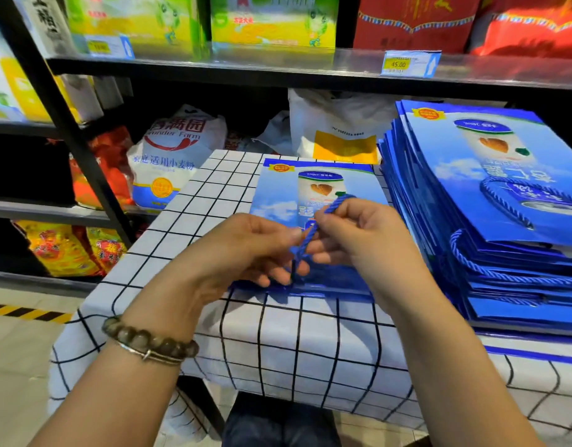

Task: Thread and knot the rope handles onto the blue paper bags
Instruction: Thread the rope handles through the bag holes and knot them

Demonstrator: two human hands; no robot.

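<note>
A flat blue paper bag (278, 195) lies on the checked tablecloth (310, 343) in front of me. Above its near edge both hands work a blue twisted rope (337, 203). My left hand (249, 250) pinches the rope's lower part between thumb and fingers. My right hand (358, 237) grips the upper part, with a loop sticking out above its fingers. The rope runs down to the bag's near edge, where my fingers hide it. To the right stands a tall stack of blue bags (491, 201) with rope handles fitted.
Black shelving (278, 69) behind the table holds boxes, a flour sack (171, 162) and red packets. A white plastic bag (336, 130) sits behind the blue bags. A yellow-black floor stripe (26, 312) runs at the left. My knees are under the table edge.
</note>
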